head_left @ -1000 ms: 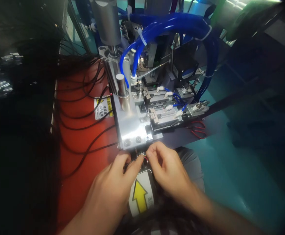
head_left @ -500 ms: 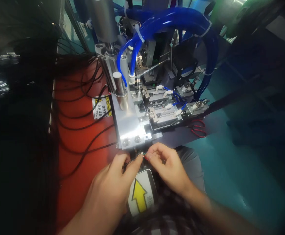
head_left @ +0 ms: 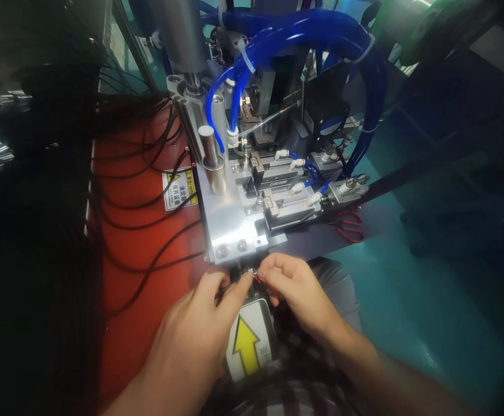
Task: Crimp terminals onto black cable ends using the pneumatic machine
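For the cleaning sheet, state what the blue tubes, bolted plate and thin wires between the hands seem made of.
Blue tubes: probably glossy plastic; smooth bends, bright highlights.
Bolted plate: metal, apparently satin; silvery with soft glare.
Thin wires: perhaps plastic-coated; red shows, but too small to tell.

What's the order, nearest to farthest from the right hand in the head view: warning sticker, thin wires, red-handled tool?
From the right hand:
1. Thin wires: at its fingertips, between the two hands.
2. Red-handled tool: beyond it, to the right.
3. Warning sticker: farthest, on the red surface to the left.
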Available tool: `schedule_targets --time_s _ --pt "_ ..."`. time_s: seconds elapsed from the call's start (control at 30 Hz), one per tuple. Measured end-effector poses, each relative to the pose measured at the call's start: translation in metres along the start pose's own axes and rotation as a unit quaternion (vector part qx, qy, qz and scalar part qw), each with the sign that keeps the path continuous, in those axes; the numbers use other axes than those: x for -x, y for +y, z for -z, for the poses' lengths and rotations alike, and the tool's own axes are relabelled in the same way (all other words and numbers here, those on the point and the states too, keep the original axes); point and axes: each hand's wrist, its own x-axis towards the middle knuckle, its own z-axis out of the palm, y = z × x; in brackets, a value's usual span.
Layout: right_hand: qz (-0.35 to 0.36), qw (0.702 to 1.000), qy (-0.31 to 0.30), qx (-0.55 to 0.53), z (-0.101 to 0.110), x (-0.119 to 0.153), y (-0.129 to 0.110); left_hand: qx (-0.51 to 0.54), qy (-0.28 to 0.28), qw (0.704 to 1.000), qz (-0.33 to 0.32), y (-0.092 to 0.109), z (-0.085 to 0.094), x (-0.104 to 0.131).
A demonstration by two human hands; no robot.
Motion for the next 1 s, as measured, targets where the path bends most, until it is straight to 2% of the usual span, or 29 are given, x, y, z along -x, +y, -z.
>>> schedule_targets --time_s 0.07,0.23,0.33,0.43,0.63,0.83,0.9,1.0 --pt "0.004 1.0 -0.001 -0.006 0.001 0.0 0.001 -0.003 0.004 1.0 0.001 0.001 0.001 0.0" --pt "0.01 1.0 0.002 -0.003 0.003 0.002 0.0 0.001 -0.034 0.999 0.003 0.003 0.007 -0.001" --pt "0.083 0.993 0.056 0.061 0.004 0.007 0.002 -0.003 -0.034 0.999 0.007 0.003 0.008 -0.001" --pt "0.168 0.968 0.099 0.157 0.005 0.011 0.01 0.001 -0.037 0.999 0.01 0.003 0.009 -0.002" --pt "0.275 0.917 0.124 0.263 0.005 0.015 0.019 -0.002 -0.042 0.999 0.007 0.004 0.01 -0.002" --pt "0.417 0.82 0.133 0.37 0.008 0.016 0.016 0.009 -0.04 0.999 0.007 0.003 0.008 -0.001" --pt "0.447 0.799 0.13 0.382 0.009 0.014 0.015 0.012 -0.034 0.999 0.003 0.003 0.008 -0.001" --pt "0.455 0.788 0.121 0.396 0.01 0.01 0.012 0.013 -0.03 0.999 0.004 0.003 0.008 -0.001"
